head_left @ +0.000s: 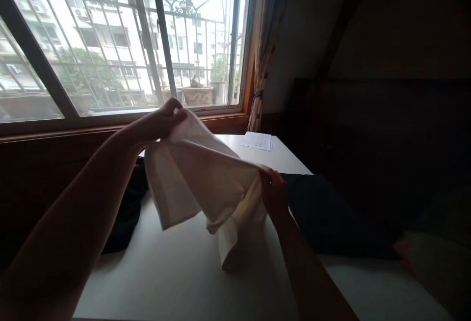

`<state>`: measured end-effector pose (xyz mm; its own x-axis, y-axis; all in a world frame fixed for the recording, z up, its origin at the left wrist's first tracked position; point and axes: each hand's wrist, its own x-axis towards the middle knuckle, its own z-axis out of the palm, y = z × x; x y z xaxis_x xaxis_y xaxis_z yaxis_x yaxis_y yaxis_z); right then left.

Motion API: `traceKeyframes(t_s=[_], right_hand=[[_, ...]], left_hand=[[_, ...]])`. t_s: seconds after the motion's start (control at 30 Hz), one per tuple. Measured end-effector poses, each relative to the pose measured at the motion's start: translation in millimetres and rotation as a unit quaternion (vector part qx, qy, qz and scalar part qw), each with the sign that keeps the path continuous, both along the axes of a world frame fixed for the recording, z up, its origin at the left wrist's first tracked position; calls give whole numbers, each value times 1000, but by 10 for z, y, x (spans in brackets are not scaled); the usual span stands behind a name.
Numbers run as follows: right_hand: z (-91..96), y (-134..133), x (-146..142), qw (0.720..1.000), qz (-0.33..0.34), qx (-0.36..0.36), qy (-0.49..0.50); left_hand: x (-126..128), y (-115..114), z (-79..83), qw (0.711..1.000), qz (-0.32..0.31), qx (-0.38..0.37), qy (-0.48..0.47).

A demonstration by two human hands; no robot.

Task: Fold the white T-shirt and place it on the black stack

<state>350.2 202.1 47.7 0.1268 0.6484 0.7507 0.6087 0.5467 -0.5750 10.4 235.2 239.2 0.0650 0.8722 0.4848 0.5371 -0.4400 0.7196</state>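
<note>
I hold a white cloth garment [200, 183] up over the white table [176, 272]. My left hand [164, 120] is raised and pinches the cloth's upper edge, fingers closed on it. My right hand [274, 193] sits lower and to the right, gripping another edge of the same cloth. The fabric hangs in folds between the two hands, and its lowest part touches the tabletop.
A dark garment [127, 213] lies on the table's left side and another dark cloth [324, 218] on the right. A sheet of paper [257, 141] lies at the far edge. A barred window [121, 41] and a curtain [263, 66] stand behind.
</note>
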Motion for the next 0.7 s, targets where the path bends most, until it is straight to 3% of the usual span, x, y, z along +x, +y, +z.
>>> traceKeyframes(t_s=[0.1,0.17,0.23,0.3,0.37,0.43,0.57,0.63,0.7], right_hand=[[197,-1,31,999,16,-42,23],[399,13,-14,996,12,-68,57],[639,39,-122,991,14,-75,111],[880,60,-304,982,42,-66,174],[1085,53,-553,967,104,-57,225],[1230,3,-821,950,185,-59,243],[1342,-177,-1145,934,297,-74,186],[1324,-243,-1128,928,328,-95,147],[1248,-255,-1015,921,351,-120,124]], left_hand=[[-226,23,-258,987,109,-29,119],[-265,-43,-441,988,107,-41,107],[-204,-186,-600,995,37,-49,74],[-27,-391,-737,993,-81,-66,57],[260,-606,-873,981,-177,-51,61],[600,-768,-1033,977,-210,-8,23],[1046,-834,-1427,981,-139,-3,-133],[1015,-807,-1583,972,-85,-39,-217],[820,-804,-1629,944,-67,-48,-319]])
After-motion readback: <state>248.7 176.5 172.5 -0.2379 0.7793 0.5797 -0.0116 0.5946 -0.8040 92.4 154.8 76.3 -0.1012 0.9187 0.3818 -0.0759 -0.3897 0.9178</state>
